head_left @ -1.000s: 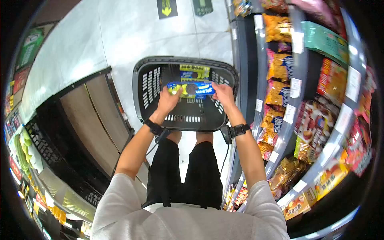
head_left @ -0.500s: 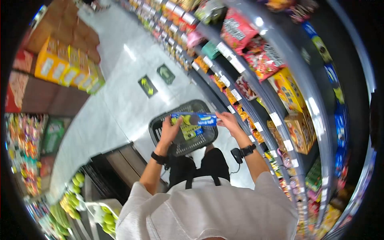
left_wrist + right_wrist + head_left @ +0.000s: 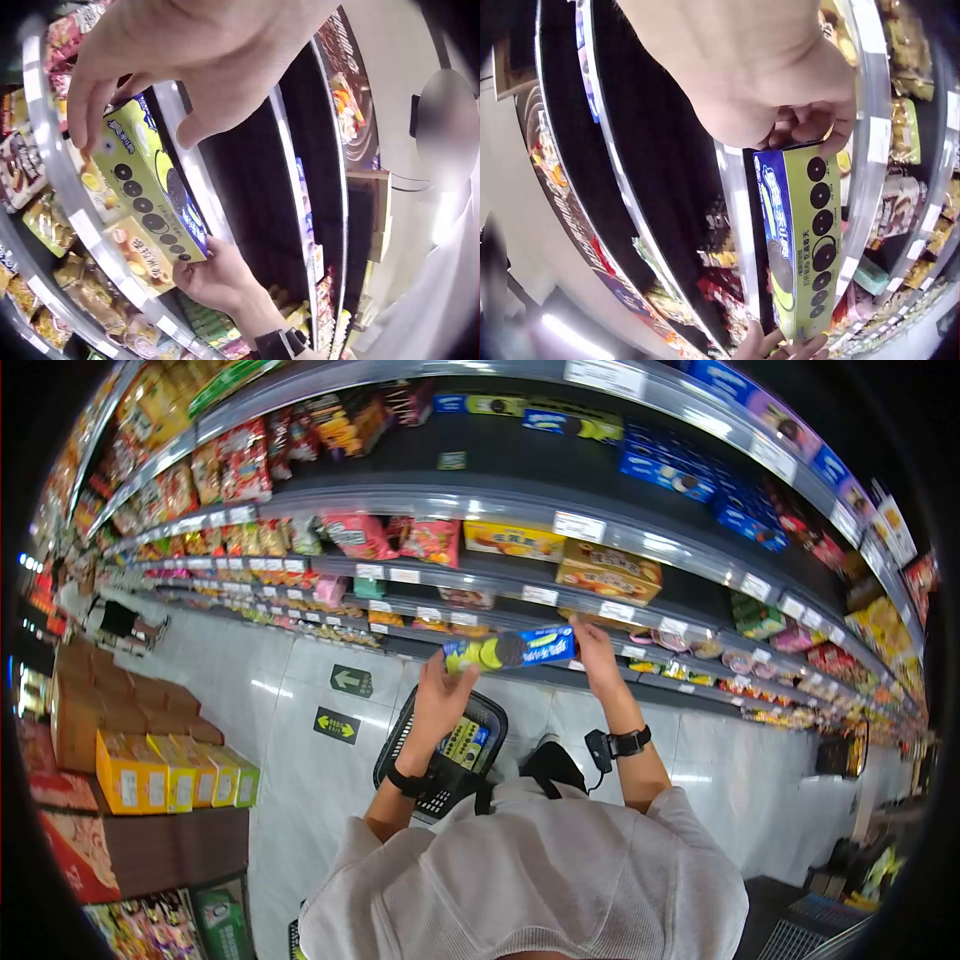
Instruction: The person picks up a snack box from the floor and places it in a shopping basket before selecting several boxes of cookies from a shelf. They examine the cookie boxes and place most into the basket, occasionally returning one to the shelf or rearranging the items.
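A long blue and green cookie box (image 3: 515,650), printed with dark round sandwich cookies, is stretched between both hands at chest height. My left hand (image 3: 440,705) grips its green end, with the thumb on the near side. At the blue end, my right hand (image 3: 597,660) pinches the box by its edge. The left wrist view shows the box's green side (image 3: 142,191) with a row of cookies on it. Below the hands, a black basket (image 3: 498,732) holds similar green and blue boxes (image 3: 465,745), partly covered by the left forearm.
Shelves of packaged snacks (image 3: 430,540) run across the front, with similar blue boxes (image 3: 665,465) on an upper shelf. Yellow cartons (image 3: 150,770) stand at the left beside brown boxes (image 3: 85,690). Green arrow signs (image 3: 337,724) lie on the pale floor. Another person (image 3: 110,615) is far left.
The view has swung right, from the basket to facing the shelves. Both hands have raised the cookie box from over the basket, still holding its two ends.
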Demonstrator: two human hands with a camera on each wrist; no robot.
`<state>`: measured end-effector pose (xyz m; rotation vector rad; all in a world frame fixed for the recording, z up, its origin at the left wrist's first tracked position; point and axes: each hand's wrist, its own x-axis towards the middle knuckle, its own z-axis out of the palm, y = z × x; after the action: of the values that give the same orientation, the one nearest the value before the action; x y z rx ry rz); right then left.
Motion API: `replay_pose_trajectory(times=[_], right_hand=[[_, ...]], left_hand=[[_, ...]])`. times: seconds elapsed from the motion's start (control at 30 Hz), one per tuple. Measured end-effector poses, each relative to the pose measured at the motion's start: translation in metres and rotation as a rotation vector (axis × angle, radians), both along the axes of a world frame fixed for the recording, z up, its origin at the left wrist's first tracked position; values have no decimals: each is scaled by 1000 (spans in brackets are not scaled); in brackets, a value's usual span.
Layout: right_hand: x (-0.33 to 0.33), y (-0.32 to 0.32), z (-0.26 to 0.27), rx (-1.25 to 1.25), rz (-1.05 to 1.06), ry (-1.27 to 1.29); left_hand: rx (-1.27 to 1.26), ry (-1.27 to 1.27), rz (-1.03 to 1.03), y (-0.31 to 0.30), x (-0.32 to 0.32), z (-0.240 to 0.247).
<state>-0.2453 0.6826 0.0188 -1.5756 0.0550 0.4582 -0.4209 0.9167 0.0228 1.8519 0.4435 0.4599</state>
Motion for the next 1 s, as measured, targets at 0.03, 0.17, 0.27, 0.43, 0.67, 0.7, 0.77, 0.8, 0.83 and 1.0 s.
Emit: replay_pose_trajectory(times=[0.03,0.17,0.27,0.43,0.67,0.7,0.77,0.8,0.83,1.0], right_hand=[[4,-15,1,37,-89,0],[16,-69,62,213,-254,-4],[40,-112,81,234,-247,-130],[58,-133,135,370,-322,-297],[78,-141,126,750,-59,-451],[74,-134,127,762,-54,-441],[64,-115,134,289,-266,-650],[67,-112,128,378,-239,-684],[73,-108,118,316,-233,-806],[68,-102,101,152,156,-781]], left_hand=[[-1,12,-28,-9,12,20],[-85,-169,-248,-49,71,80],[-20,-338,-277,-75,118,111],[-29,-636,-230,-123,177,150],[-148,-755,-435,-188,223,181],[-287,-834,-537,-207,228,179],[-369,-829,-564,-224,233,168],[-290,-798,-573,-222,236,161],[-288,-802,-577,-219,238,153],[-116,-670,-504,-191,227,133]])
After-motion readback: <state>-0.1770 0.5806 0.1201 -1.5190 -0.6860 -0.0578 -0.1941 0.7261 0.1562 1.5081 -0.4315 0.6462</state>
